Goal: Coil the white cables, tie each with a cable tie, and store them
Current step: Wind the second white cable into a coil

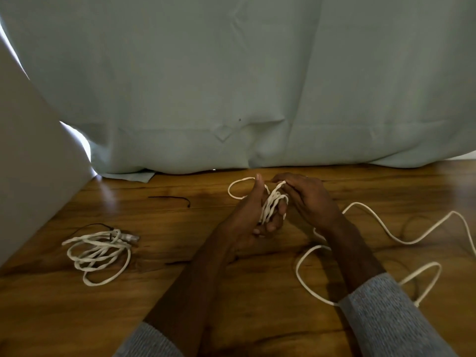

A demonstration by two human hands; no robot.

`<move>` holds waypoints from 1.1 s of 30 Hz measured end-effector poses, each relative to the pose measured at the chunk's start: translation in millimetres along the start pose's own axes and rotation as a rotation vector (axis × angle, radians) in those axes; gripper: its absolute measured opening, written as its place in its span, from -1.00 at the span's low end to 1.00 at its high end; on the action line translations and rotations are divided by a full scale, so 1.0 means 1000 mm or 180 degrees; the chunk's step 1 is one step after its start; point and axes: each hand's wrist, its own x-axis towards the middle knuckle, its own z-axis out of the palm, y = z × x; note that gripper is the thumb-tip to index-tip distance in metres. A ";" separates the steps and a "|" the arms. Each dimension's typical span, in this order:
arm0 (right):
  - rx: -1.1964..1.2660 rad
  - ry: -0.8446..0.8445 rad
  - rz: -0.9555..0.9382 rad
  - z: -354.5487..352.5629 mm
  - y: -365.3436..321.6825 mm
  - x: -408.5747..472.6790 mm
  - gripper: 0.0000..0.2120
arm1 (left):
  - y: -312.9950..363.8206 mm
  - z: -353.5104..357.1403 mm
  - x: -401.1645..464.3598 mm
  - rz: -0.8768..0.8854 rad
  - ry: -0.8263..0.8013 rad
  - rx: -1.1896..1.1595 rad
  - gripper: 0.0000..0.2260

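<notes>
Both hands on white cable (273, 205): left hand (253, 215) grips coil, right hand (306, 199) pinches strand.

Both forearms reach forward from grey sleeves, converging near centre. Left hand (253, 215): palm turned inward, thumb upright, fingers curled in a grip round a bundle of white cable (273, 204). Right hand (310, 199): palm down, wrist raised, fingertips (279, 180) pinching the top strand of the same bundle, just beside the left thumb
</notes>
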 end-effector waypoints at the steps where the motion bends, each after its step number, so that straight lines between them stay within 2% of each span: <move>1: 0.0020 0.0013 -0.0008 0.000 -0.002 -0.001 -0.72 | 0.001 -0.001 0.000 0.0054 -0.0176 -0.0131 -0.30; 4: -0.0019 -0.0106 -0.0070 0.002 -0.006 0.000 -0.78 | 0.003 -0.004 -0.005 0.0279 -0.0632 -0.0489 -0.45; 6: -0.0045 -0.0064 -0.0054 0.006 -0.007 0.002 -0.77 | 0.007 -0.007 -0.009 0.0467 -0.0725 -0.0709 -0.51; 9: 0.0183 0.0520 0.0218 0.006 -0.008 0.002 -0.71 | 0.018 -0.012 -0.015 0.0810 -0.0755 -0.1098 -0.55; 11: 0.0622 0.0950 0.0496 0.001 -0.007 0.000 -0.77 | 0.027 -0.017 -0.021 0.1108 -0.0806 -0.1381 -0.56; 13: 0.0999 0.1080 0.0636 -0.002 -0.009 0.000 -0.82 | 0.031 -0.021 -0.024 0.1335 -0.0724 -0.1472 -0.55; 15: 0.1007 0.1044 0.0693 0.000 -0.012 0.000 -0.83 | 0.031 -0.021 -0.025 0.1467 -0.0574 -0.1459 -0.52; 18: 0.0178 0.0726 0.0567 0.007 -0.007 0.000 -0.77 | 0.030 -0.020 -0.023 0.1614 -0.0280 -0.1444 -0.52; 22: -0.0886 -0.0133 0.0435 0.008 -0.007 0.001 -0.73 | 0.033 -0.028 -0.024 0.1774 0.0046 -0.1550 -0.53; 26: -0.1248 -0.0820 0.0279 0.013 -0.015 0.002 -0.70 | 0.037 -0.039 -0.025 0.2007 0.0514 -0.1732 -0.46; 31: -0.1388 -0.1136 0.0028 0.023 -0.026 0.006 -0.55 | 0.036 -0.047 -0.021 0.2188 0.1327 -0.1965 -0.52; 33: -0.1332 -0.1260 -0.0072 0.024 -0.035 0.007 -0.56 | 0.034 -0.049 -0.019 0.2239 0.1579 -0.2032 -0.59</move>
